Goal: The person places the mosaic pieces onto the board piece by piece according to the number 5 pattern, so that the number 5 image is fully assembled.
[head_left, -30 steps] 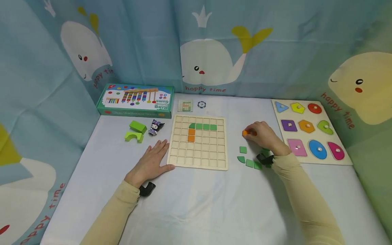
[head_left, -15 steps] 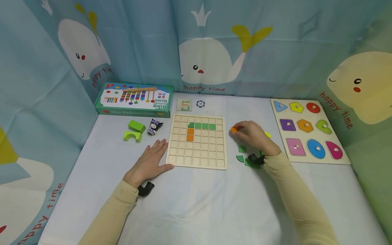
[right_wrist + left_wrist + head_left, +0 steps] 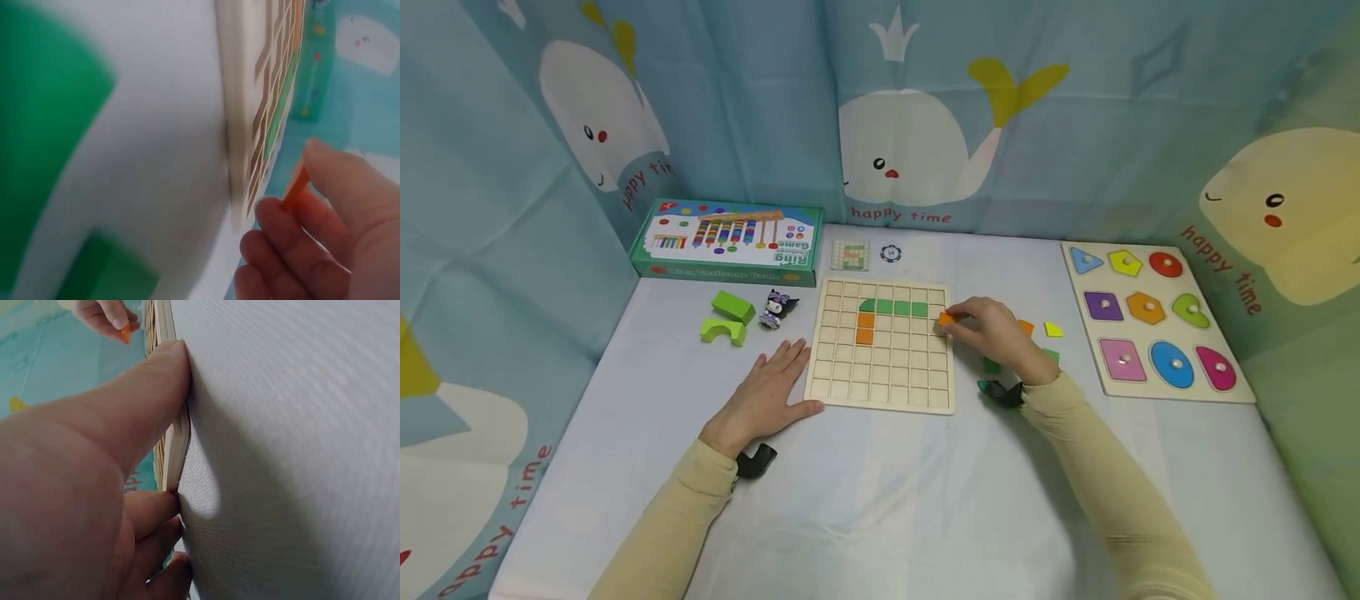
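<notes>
My right hand (image 3: pixel 996 335) pinches an orange tile (image 3: pixel 947 319) between thumb and fingers, over the right edge of the wooden grid board (image 3: pixel 895 383). In the right wrist view the orange tile (image 3: pixel 296 187) is seen edge-on in the pinch. Two orange squares (image 3: pixel 865 328) and a row of green tiles (image 3: pixel 897 307) sit in the board's cells. Flat on the table, my left hand (image 3: pixel 760 402) has its fingers spread at the board's lower left corner. In the left wrist view the thumb (image 3: pixel 156 375) touches the board's side.
Loose tiles, among them a yellow one (image 3: pixel 1053 330) and an orange one (image 3: pixel 1026 327), lie under and beside the right forearm. A shape puzzle (image 3: pixel 1116 325) is at the right. Green blocks (image 3: pixel 727 319), a figurine (image 3: pixel 777 308), a game box (image 3: pixel 730 242), a pattern card (image 3: pixel 850 255) and a chip (image 3: pixel 891 253) surround the board.
My right hand has carried the orange tile leftward from the loose pieces to the board's right edge, uncovering the yellow and orange tiles. The left hand stays in place.
</notes>
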Demonstrator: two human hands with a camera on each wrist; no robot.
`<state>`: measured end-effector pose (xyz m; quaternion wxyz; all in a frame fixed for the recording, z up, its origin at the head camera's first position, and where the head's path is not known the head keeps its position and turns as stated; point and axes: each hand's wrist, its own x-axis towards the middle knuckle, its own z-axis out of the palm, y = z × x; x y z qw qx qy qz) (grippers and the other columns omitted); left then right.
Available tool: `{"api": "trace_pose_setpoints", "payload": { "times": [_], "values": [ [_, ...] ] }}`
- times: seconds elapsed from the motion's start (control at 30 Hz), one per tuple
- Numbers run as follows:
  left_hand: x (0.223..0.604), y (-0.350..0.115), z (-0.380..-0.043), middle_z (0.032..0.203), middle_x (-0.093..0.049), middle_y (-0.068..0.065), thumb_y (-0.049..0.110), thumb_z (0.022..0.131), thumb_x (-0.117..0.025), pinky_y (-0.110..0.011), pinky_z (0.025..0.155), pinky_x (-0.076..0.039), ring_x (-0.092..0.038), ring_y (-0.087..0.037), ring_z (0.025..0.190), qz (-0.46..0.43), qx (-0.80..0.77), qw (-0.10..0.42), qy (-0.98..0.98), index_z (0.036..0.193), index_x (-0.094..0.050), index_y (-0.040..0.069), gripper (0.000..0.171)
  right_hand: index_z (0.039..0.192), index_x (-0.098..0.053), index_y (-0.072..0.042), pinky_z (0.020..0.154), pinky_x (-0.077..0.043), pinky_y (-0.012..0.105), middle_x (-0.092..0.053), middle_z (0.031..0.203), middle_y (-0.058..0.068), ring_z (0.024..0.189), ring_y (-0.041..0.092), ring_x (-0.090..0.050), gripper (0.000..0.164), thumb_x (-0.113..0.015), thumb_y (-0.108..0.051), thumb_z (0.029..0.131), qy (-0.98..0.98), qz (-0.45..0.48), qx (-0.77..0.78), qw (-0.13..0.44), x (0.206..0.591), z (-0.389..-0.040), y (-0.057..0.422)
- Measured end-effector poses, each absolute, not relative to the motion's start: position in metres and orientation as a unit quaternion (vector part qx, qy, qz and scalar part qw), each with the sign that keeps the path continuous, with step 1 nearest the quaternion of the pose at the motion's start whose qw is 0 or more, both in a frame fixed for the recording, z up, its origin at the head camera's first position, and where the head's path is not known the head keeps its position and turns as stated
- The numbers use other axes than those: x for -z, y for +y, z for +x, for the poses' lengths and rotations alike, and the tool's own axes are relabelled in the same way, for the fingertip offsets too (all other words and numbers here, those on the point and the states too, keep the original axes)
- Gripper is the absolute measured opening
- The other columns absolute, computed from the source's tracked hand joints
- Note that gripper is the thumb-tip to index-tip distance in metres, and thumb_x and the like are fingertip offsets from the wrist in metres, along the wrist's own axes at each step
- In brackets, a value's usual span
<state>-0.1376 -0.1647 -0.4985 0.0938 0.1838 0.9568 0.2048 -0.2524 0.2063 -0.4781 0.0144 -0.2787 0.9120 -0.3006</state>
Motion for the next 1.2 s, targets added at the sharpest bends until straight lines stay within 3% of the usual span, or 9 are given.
{"api": "trace_pose_setpoints", "payload": {
  "times": [0.27,0.6,1.2],
  "values": [
    [0.499,-0.166,-0.136,0.159,-0.02,-0.017,0.051,0.09,-0.065,-0.057,0.113,-0.015,-0.015,-0.035,0.145,0.187,-0.203,0.089,0.957,0.152,-0.028,-0.002,0.089,0.108,-0.071,0.001,0.086,-0.047,0.044,-0.069,0.099,0.01,0.096,0.027,-0.06,0.025,-0.071,-0.017,0.091,0.905,-0.31,0.291,-0.009,0.48,-0.247,0.178],
    [0.5,-0.164,-0.136,0.159,-0.02,-0.016,0.051,0.09,-0.065,-0.057,0.113,-0.015,-0.015,-0.034,0.145,0.186,-0.206,0.089,0.957,0.152,-0.028,-0.001,0.089,0.108,-0.072,-0.002,0.087,-0.049,0.041,-0.067,0.105,0.009,0.099,0.025,-0.06,0.027,-0.07,-0.023,0.092,0.9,-0.35,0.258,0.012,0.48,-0.239,0.146],
    [0.498,-0.165,-0.137,0.159,-0.02,-0.016,0.05,0.09,-0.065,-0.058,0.112,-0.015,-0.015,-0.034,0.145,0.19,-0.204,0.088,0.956,0.152,-0.027,-0.002,0.09,0.105,-0.074,-0.004,0.08,-0.05,0.034,-0.068,0.099,0.006,0.09,0.019,-0.06,0.022,-0.072,-0.021,0.091,0.908,-0.357,0.219,0.026,0.479,-0.243,0.118]
  ]
}}
